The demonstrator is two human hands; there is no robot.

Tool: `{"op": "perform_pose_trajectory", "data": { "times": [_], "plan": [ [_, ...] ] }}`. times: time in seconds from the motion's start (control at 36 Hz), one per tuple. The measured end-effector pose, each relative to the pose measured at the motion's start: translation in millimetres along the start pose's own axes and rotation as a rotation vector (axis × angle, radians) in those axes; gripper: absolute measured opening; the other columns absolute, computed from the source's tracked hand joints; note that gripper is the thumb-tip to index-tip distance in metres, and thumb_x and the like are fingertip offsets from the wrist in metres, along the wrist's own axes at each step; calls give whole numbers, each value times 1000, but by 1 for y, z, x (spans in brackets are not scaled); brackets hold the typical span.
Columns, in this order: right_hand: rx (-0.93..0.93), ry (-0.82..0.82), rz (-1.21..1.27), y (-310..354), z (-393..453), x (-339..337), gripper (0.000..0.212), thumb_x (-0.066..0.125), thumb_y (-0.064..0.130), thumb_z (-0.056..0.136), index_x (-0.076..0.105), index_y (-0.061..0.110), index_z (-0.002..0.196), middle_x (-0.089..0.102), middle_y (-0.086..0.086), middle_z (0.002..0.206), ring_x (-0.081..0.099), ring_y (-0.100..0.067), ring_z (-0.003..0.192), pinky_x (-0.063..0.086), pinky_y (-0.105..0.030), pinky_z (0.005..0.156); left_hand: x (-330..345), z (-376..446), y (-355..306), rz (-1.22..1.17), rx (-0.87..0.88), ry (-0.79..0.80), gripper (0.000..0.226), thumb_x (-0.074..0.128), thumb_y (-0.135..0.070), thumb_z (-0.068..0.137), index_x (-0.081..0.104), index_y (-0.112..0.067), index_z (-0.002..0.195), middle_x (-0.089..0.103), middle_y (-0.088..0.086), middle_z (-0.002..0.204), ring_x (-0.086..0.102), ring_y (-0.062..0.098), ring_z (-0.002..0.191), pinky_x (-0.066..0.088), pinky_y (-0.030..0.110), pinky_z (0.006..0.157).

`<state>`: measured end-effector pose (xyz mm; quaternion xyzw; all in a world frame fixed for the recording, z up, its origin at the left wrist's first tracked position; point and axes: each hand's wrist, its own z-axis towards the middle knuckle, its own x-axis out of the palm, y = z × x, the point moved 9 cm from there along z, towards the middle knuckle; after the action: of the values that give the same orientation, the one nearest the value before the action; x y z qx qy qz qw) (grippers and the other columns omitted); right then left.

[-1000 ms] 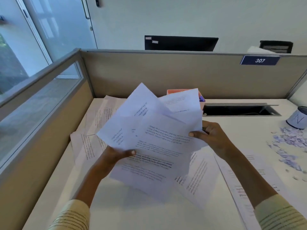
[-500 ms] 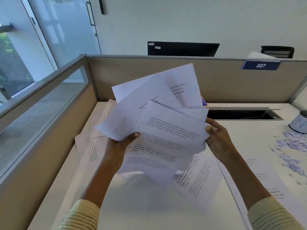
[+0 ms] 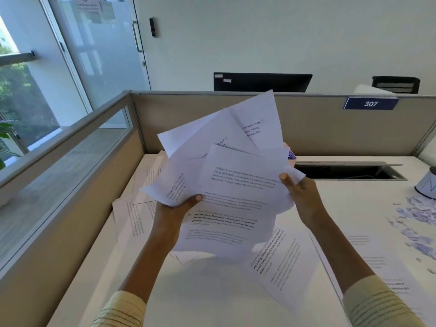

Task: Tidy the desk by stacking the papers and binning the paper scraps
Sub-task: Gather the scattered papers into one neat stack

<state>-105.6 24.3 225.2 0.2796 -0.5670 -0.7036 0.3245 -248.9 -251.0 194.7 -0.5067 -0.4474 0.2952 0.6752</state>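
Left hand (image 3: pixel 175 214), right hand (image 3: pixel 300 197) gripping fanned papers (image 3: pixel 233 199), seemingly tilted upright

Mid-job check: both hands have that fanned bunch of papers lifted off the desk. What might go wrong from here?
1. The held papers are splayed at different angles; the left hand and right hand pinch only their edges, so a sheet may slip out.
2. Loose sheets on the desk lie under the bunch and might get nudged.
3. The paper scraps at right could scatter if papers sweep past.
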Motion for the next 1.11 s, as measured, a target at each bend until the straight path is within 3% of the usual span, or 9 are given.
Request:
{"op": "perform_pose_trajectory", "data": {
  "times": [0.11,0.22,0.44,0.53,0.61,0.69,0.83,1.0,1.11],
  "plan": [
    [-43,95,-27,8,5,2,66,82,47,63,59,22,120,69,1,112,64,-19,104,54,-35,85,-2,-2,-3,-132,19,-3,52,75,3,70,56,-13,116,64,18,115,64,41,102,51,65,78],
    [-61,82,-97,1,1,-6,39,66,21,86,59,16,123,69,3,110,63,-19,103,54,-25,78,4,-7,1,-147,15,45,55,66,13,78,47,-1,127,62,21,119,63,42,103,52,63,78],
    [-65,-84,-370,0,-8,-23,39,54,52,78,65,15,81,65,4,75,61,-18,67,43,-7,50,8,-15,5,-107,-13,23,68,79,-1,65,50,-8,126,64,20,116,64,43,100,49,69,79],
    [-91,-117,-316,4,-12,-28,53,53,58,81,67,7,89,66,1,77,62,-5,64,43,-9,51,13,-21,4,-109,-31,13,67,79,-2,63,52,-9,124,66,18,113,65,42,98,51,66,77],
    [-129,-103,-308,10,-17,-28,37,57,39,88,61,17,116,67,6,98,61,7,81,48,-9,60,22,-28,5,-150,-50,12,63,78,1,63,53,-8,121,67,19,110,66,41,95,54,59,75],
    [-156,-166,-337,13,-24,-39,43,60,38,85,60,16,122,67,2,105,63,-9,91,50,-15,69,30,-33,6,-130,-47,7,57,78,2,64,56,-11,115,68,16,108,67,40,93,55,58,74],
    [-165,-226,-249,26,-28,-62,29,57,22,92,63,3,114,63,-8,84,54,-20,73,44,-34,71,44,-40,5,-15,7,36,59,77,-1,68,54,-11,122,67,15,110,66,38,96,56,55,70],
    [-90,-84,90,27,-27,-76,68,71,58,69,63,15,121,71,-2,108,66,-18,97,56,-29,82,66,-47,2,-50,53,63,56,71,3,72,51,-10,123,65,16,114,64,38,100,53,63,77],
    [-79,-4,257,31,-30,-80,64,73,56,68,64,14,115,71,-2,105,64,-20,96,55,-31,81,79,-52,-4,-62,99,59,53,69,2,74,53,-12,122,65,15,114,64,37,100,53,63,78]
  ]
}}
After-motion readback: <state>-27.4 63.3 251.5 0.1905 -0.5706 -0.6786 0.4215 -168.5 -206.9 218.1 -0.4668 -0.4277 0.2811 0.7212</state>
